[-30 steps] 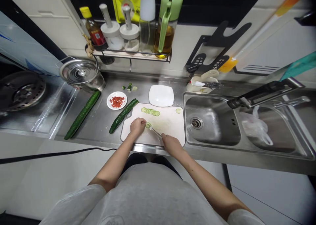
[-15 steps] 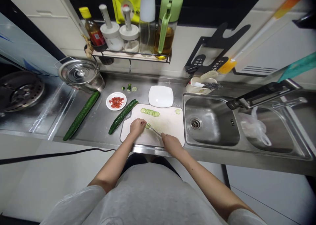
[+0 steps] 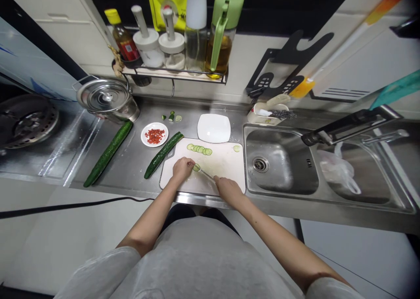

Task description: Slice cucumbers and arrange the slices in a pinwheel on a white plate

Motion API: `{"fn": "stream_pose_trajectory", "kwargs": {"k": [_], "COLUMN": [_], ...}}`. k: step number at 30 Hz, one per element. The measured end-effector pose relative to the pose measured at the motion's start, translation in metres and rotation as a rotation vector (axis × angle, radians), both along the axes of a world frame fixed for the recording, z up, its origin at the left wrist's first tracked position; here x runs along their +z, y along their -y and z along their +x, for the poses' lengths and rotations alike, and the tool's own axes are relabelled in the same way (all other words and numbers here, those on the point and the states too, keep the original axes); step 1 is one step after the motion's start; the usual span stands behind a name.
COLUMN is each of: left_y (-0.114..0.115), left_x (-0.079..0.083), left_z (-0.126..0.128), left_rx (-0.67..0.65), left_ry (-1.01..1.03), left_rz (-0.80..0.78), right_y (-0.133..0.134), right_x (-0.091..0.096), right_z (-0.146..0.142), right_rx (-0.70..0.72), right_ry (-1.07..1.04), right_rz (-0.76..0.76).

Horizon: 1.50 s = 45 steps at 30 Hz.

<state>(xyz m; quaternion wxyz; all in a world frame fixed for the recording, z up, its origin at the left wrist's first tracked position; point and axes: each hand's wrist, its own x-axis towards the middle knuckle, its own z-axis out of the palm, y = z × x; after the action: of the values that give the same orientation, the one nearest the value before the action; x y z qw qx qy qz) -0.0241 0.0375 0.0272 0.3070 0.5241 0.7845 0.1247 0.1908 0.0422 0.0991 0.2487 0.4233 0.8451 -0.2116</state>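
Observation:
Over the white cutting board, my left hand has its fingertips pinched together at the edge of a cucumber slice. My right hand is wrapped around the handle of a knife. Its narrow blade points left, and the tip is at that same slice. Behind my hands, a row of overlapping cucumber slices lies on the board. One more pale slice sits at the board's back right corner. A long cucumber with a cut end rests against the board's left side.
A whole cucumber lies farther left, beside a plate of chopped red pieces. Behind the board are a white dish and small cucumber scraps. A lidded steel pot stands back left; a double sink is on the right.
The slice at my left fingertips shows a little more of its round face. Both hands stay in nearly the same place; the knife has barely shifted.

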Motion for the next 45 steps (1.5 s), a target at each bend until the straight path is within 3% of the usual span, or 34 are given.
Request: {"fn": "stream_pose_trajectory", "kwargs": {"k": [15,28,40,45], "left_y": [0.000,0.001,-0.002,0.001], "left_x": [-0.001,0.004,0.013,0.017], "left_z": [0.001,0.008,0.024,0.024], "left_rx": [0.007,-0.037,-0.012,0.042], "left_ry": [-0.001,-0.118,-0.147,-0.052], "left_rz": [-0.014,-0.054,-0.077,-0.052], "right_y": [-0.003,-0.003,0.008,0.005], "right_x": [-0.005,-0.011,-0.014,-0.011], "right_z": [-0.004,0.001,0.038,0.044], "right_rx": [0.046,0.027,-0.027,-0.044], "right_ry": [0.022,-0.004,0.032,-0.019], "right_rz": [-0.024,-0.064,-0.078,-0.083]}}
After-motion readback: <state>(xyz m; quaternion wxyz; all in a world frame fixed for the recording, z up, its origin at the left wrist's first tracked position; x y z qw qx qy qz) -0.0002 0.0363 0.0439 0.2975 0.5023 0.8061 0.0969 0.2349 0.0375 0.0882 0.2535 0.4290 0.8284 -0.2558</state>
